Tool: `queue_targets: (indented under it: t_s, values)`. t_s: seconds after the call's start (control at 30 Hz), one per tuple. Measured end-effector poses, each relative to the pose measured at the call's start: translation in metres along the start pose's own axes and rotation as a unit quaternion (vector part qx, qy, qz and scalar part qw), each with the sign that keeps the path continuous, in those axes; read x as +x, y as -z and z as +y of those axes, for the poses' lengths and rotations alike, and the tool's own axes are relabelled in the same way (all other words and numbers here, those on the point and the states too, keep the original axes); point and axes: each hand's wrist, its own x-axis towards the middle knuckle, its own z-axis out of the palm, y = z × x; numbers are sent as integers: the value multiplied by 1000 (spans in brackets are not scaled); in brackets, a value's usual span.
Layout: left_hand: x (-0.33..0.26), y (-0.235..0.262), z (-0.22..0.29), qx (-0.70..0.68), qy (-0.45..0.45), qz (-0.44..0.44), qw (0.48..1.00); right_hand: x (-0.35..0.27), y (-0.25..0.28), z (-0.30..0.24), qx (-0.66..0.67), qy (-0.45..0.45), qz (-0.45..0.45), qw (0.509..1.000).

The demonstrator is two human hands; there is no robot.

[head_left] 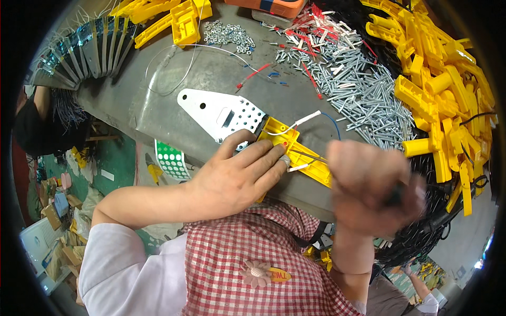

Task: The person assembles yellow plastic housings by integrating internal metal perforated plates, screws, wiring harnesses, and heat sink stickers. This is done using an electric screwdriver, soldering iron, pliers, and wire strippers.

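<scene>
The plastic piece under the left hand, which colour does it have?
Yellow. The plastic piece shows best in the head view, joined to a white perforated metal plate.

Bright even light, fisheye bending at dark rim, right hand motion-blurred.

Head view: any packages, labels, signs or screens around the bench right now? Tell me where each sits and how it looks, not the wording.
Sticker sheet: hanging off the bench edge by the left hand, white with green dots.
Cardboard boxes: on the floor far left, brown, partly hidden.
Orange case: top edge of the bench, flat, dark panel; cannot tell whether it has a screen.
</scene>
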Motion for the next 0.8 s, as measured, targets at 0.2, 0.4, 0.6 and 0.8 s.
queue_targets:
  t_s: [0.2,0.4,0.6,0.8]
  values:
    - [3,-2,-2,-4,5,9,1000,2,15,27,-25,-83,-9,996]
    - [4,0,-4,-21,1,10,1000,16,-9,29,-64,-84,111,988]
    - [5,0,-5,-30,-16,25,999,12,-9,13,-295,-132,-43,945]
    - [14,24,-34,-95,-30,71,992,24,-2,19,-249,-138,-10,959]
